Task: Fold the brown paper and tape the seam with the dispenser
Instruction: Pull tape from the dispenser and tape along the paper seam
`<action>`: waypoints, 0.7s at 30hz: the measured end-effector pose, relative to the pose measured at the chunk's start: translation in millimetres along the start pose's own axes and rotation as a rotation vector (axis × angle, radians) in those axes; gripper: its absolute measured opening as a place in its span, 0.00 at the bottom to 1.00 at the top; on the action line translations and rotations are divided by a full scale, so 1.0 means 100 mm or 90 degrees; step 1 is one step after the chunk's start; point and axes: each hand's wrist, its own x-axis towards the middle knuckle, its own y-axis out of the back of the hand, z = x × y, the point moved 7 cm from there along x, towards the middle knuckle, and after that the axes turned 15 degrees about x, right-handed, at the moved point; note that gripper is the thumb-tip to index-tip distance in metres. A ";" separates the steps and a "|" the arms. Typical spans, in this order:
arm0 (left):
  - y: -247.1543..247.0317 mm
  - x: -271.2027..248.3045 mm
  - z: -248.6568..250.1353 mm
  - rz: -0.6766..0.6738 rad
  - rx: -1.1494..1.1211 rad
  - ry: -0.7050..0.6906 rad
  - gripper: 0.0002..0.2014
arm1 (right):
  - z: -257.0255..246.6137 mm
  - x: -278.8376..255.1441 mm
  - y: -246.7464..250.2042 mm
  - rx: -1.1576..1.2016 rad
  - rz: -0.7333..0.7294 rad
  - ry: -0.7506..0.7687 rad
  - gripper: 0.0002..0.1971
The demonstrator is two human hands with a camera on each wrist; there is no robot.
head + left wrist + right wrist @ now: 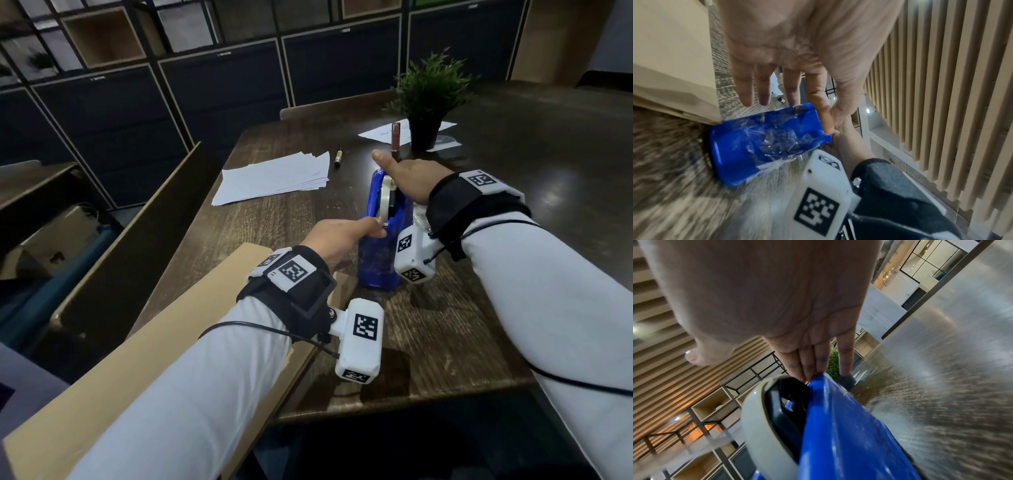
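A blue tape dispenser (378,263) stands on the dark wooden table (479,308), its white tape roll (387,195) on top. My left hand (378,226) pinches the tape end between thumb and index finger at the dispenser's near end (760,146); its other fingers (745,91) are straight. My right hand (407,180) lies on the roll, fingers (807,363) straight along the blue wall (849,434), thumb stuck out. Folded brown paper (191,329) lies under my left forearm, its edge (670,65) touching the dispenser.
A stack of white sheets (274,178) and a marker (338,158) lie beyond the dispenser. A potted plant (428,99), a reddish tube (396,137) and more paper (380,133) are at the back. A wooden partition (137,212) runs along the table's left side.
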 end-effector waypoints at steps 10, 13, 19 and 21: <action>-0.05 -0.04 0.03 0.008 0.014 -0.107 0.05 | 0.00 0.01 -0.01 -0.018 0.000 0.009 0.45; -0.04 -0.01 0.02 -0.001 0.029 -0.124 0.09 | 0.01 0.00 -0.02 -0.018 -0.003 0.003 0.45; -0.02 -0.01 0.00 -0.015 0.061 -0.121 0.09 | -0.02 0.03 0.00 -0.039 -0.011 -0.007 0.47; -0.01 0.00 0.00 -0.019 0.084 -0.129 0.10 | -0.02 0.03 0.01 -0.048 -0.014 -0.014 0.47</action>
